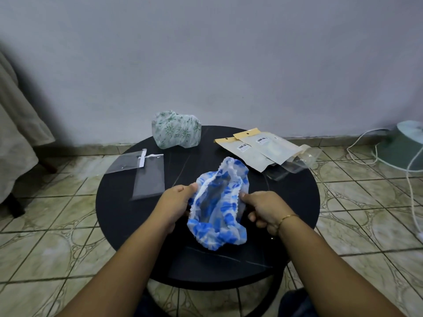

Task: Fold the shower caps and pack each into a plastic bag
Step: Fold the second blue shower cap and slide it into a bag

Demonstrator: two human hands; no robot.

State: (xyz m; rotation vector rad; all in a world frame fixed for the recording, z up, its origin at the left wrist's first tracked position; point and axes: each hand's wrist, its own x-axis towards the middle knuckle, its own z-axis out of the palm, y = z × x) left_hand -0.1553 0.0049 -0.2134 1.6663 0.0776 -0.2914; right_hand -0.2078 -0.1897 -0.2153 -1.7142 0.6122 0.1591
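Observation:
A blue-and-white shower cap [225, 216] is held open above the middle of the round black table [119, 216]. My left hand [177, 202] pinches its elastic rim on the left side. My right hand [263, 209] pinches the rim on the right, with a thin bracelet on the wrist. A second shower cap [176, 131], white with green flowers, sits puffed up at the table's far edge. Two clear plastic bags [146, 172] lie flat at the left of the table.
A stack of packets with tan header cards and barcode labels [263, 149] lies at the table's right, over some clear bags [297, 163]. Tiled floor surrounds the table. A white cable [366, 154] and a pale round fan base [407, 147] are at the right. Draped cloth [16, 143] hangs at left.

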